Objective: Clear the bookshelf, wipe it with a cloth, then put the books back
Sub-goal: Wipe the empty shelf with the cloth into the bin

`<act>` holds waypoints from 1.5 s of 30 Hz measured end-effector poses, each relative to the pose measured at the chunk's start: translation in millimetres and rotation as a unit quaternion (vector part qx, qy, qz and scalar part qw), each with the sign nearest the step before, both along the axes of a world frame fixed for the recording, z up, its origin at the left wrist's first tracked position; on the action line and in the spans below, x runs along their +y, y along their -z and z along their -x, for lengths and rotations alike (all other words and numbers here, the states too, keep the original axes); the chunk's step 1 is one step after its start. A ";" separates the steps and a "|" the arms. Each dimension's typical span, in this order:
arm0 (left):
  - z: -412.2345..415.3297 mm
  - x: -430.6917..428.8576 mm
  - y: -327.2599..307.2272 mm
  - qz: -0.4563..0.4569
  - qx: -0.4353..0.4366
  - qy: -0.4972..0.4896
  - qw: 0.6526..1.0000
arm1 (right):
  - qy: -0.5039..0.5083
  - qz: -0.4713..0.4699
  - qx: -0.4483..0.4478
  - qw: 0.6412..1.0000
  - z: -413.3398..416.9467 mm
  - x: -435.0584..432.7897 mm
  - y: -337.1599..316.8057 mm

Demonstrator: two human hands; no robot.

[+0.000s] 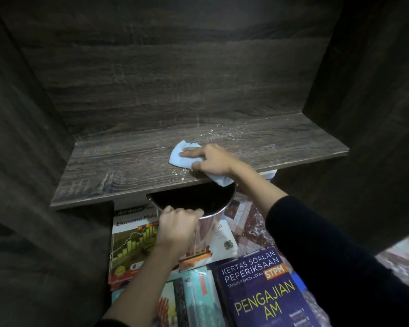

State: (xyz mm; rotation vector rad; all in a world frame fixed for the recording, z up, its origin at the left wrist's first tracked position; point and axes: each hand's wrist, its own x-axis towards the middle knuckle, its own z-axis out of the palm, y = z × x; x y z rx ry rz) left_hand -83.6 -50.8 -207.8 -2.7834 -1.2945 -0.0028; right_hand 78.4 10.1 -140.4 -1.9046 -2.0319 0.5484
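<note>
Pressing down on a pale blue crumpled cloth [181, 155] with the right hand [211, 161], fingers straight and spread on top, not curled round it. Set on the dark wood-grain shelf board [118, 168], right of its middle and near its front edge, with one tail of the cloth hanging over that edge. Gripping the near rim of a shiny round steel container [207, 230] with the left hand [176, 228], fingers curled over the rim. Held just below the shelf board's front edge, under the hanging tail, mouth up and dark inside. Hands apart, one above that edge, one below.

Toward the shelf board's back right, pale specks [222, 132], whether dust or droplets impossible to tell.

Below the shelf board, lying flat on a reddish patterned tile floor [253, 223]:
- a green-and-white book with a bar chart [132, 244]
- a white book with an orange band [222, 241], partly behind the container
- teal-covered books [198, 300]
- a dark blue book lettered in white and yellow [260, 293]

Black sleeve [328, 244] on the right forearm.
</note>
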 end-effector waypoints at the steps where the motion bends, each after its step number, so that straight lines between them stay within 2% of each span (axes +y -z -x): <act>1: 0.8 -0.4 0.0 0.002 -0.002 0.002 1.000 | -0.006 0.005 0.008 1.000 2.2 0.2 -0.7; 14: 9.8 -2.5 6.0 0.024 -0.023 0.051 0.998 | -0.064 0.037 0.143 0.987 7.1 -6.9 -0.6; 19: 13.0 -7.9 6.6 -0.012 -0.016 0.048 0.999 | -0.075 0.044 0.147 0.985 6.3 -24.0 0.5; 27: 18.4 -25.3 -3.3 -0.002 -0.018 0.028 0.999 | -0.085 0.026 0.126 0.988 5.7 -57.8 7.9; 30: 17.4 -33.2 -7.5 0.006 -0.013 0.026 1.000 | -0.084 0.045 0.183 0.978 -0.8 -72.4 -1.9; 33: 15.9 -37.6 -11.3 0.009 -0.018 0.019 1.000 | -0.005 -0.020 0.246 0.969 -16.1 -78.2 -18.8; 35: 13.7 -38.0 -12.3 0.006 -0.021 0.018 1.000 | 0.108 -0.102 0.214 0.965 -32.9 -75.3 -24.1; 37: 10.8 -38.2 -11.4 0.003 -0.023 0.020 1.000 | 0.222 -0.140 0.117 0.958 -52.0 -69.6 -22.3; 41: 4.1 -37.0 -10.3 0.006 -0.046 0.038 0.998 | 0.341 -0.067 -0.058 0.936 -87.0 -52.1 -1.3; 43: 0.8 -35.7 -8.9 0.010 -0.070 0.046 0.996 | 0.362 -0.014 -0.096 0.927 -96.5 -42.6 10.3; 45: -3.2 -33.3 -8.8 -0.008 -0.097 0.060 0.993 | 0.377 -0.002 -0.104 0.920 -102.5 -30.0 16.7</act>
